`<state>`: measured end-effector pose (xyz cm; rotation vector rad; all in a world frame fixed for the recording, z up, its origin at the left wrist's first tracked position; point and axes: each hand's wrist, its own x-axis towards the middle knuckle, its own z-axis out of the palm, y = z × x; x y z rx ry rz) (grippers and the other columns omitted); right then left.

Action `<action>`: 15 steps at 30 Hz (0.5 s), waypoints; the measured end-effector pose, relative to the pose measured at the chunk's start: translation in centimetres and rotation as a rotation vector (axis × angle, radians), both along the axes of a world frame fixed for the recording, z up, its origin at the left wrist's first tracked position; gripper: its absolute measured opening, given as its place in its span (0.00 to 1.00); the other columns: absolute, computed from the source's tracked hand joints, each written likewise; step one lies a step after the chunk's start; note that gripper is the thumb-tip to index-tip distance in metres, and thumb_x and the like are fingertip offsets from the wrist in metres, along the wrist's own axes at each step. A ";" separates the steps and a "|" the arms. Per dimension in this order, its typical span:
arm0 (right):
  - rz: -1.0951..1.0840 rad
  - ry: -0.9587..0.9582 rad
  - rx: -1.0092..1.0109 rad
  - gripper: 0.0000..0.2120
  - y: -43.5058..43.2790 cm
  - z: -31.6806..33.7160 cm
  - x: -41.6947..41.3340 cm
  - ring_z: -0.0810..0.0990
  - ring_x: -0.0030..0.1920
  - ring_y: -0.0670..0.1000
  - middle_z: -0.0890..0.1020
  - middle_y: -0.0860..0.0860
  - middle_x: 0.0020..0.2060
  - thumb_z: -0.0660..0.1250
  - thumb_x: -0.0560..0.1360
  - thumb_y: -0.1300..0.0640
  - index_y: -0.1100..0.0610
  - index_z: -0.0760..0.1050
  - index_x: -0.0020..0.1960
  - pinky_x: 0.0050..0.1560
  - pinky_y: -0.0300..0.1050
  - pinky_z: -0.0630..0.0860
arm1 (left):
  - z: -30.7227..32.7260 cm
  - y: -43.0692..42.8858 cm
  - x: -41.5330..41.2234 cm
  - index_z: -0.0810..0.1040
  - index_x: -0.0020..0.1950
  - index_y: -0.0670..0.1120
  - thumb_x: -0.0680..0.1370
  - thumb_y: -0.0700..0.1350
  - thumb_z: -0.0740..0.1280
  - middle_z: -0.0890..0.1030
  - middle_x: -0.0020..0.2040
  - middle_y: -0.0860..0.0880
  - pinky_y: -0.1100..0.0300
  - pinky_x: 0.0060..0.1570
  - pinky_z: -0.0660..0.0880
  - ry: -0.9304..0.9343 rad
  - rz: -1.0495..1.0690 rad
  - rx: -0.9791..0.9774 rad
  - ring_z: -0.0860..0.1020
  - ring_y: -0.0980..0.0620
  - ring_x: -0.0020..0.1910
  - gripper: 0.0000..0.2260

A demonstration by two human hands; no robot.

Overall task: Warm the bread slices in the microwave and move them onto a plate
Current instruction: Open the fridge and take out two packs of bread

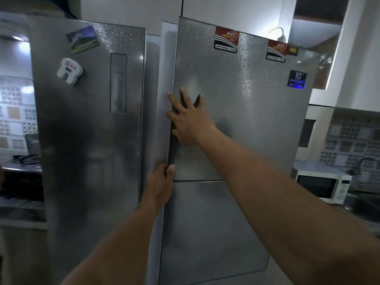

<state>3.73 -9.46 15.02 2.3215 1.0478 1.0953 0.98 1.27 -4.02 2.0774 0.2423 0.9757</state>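
A tall silver side-by-side fridge fills the view. Its upper right door [236,112] stands slightly ajar, its left edge swung out from the body. My right hand [189,120] lies flat on that door near its left edge, fingers spread, some reaching over the edge. My left hand [162,177] grips the same door's left edge lower down, thumb on the front. A white microwave [322,185] sits on the counter at the right, its door closed. No bread or plate is in view.
The fridge's left door [88,130] is closed and carries a magnet and a white timer. A gas stove [24,159] sits on the counter at the left. A sink tap [368,163] stands beyond the microwave. White cabinets hang above.
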 end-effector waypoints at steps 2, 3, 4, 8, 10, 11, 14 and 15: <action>0.014 0.020 0.002 0.29 -1.5 0.1 -1.8 0.34 0.78 0.64 0.37 0.54 0.80 0.60 0.80 0.44 0.48 0.57 0.78 0.71 0.78 0.45 | 0.1 -1.5 -1.8 0.68 0.37 0.46 0.83 0.55 0.57 0.72 0.30 0.47 0.57 0.28 0.62 -0.014 0.051 0.014 0.71 0.51 0.29 0.18; 0.021 0.027 0.002 0.29 -2.5 0.1 -2.8 0.34 0.78 0.64 0.36 0.54 0.80 0.60 0.80 0.44 0.48 0.57 0.79 0.71 0.77 0.45 | 0.1 -2.5 -2.7 0.66 0.35 0.48 0.82 0.55 0.58 0.71 0.29 0.47 0.57 0.27 0.60 -0.024 0.064 0.020 0.70 0.49 0.29 0.18; 0.029 0.022 0.002 0.29 -3.6 0.1 -3.8 0.34 0.78 0.64 0.36 0.54 0.80 0.59 0.81 0.44 0.48 0.56 0.79 0.71 0.77 0.45 | 0.1 -3.3 -3.6 0.65 0.34 0.48 0.82 0.54 0.59 0.71 0.28 0.47 0.57 0.28 0.59 -0.032 0.069 0.020 0.71 0.47 0.28 0.19; 0.060 0.023 0.010 0.30 -7.6 -0.5 -6.7 0.33 0.78 0.64 0.33 0.54 0.79 0.57 0.82 0.43 0.48 0.52 0.80 0.72 0.76 0.43 | -0.2 -6.7 -7.3 0.69 0.37 0.46 0.82 0.56 0.58 0.74 0.30 0.43 0.54 0.30 0.69 -0.014 0.065 0.074 0.75 0.41 0.31 0.18; 0.071 0.044 0.033 0.30 -9.8 -0.8 -8.4 0.32 0.77 0.64 0.33 0.54 0.79 0.56 0.82 0.44 0.48 0.51 0.81 0.72 0.76 0.42 | 0.0 -8.8 -9.7 0.69 0.38 0.47 0.82 0.55 0.58 0.74 0.30 0.46 0.57 0.28 0.65 0.006 0.056 0.142 0.73 0.47 0.28 0.17; 0.079 0.044 0.045 0.30 -10.8 -0.9 -9.2 0.32 0.78 0.64 0.33 0.54 0.79 0.56 0.82 0.44 0.48 0.52 0.81 0.72 0.76 0.42 | 0.1 -9.8 -10.8 0.68 0.38 0.48 0.82 0.55 0.58 0.73 0.29 0.49 0.59 0.27 0.62 0.010 0.056 0.183 0.71 0.51 0.27 0.16; 0.085 0.042 0.062 0.29 -14.3 -1.1 -11.8 0.35 0.79 0.63 0.36 0.53 0.80 0.56 0.81 0.44 0.48 0.54 0.80 0.72 0.75 0.42 | 0.3 -12.7 -13.3 0.67 0.38 0.50 0.82 0.55 0.59 0.71 0.27 0.52 0.61 0.26 0.60 -0.014 0.029 0.261 0.68 0.55 0.24 0.16; 0.085 0.046 0.074 0.29 -15.6 -1.1 -12.6 0.36 0.79 0.62 0.37 0.53 0.80 0.56 0.81 0.44 0.48 0.55 0.80 0.73 0.74 0.42 | 0.2 -13.8 -13.9 0.67 0.38 0.50 0.82 0.55 0.59 0.70 0.27 0.52 0.60 0.26 0.60 -0.021 0.012 0.266 0.69 0.54 0.25 0.15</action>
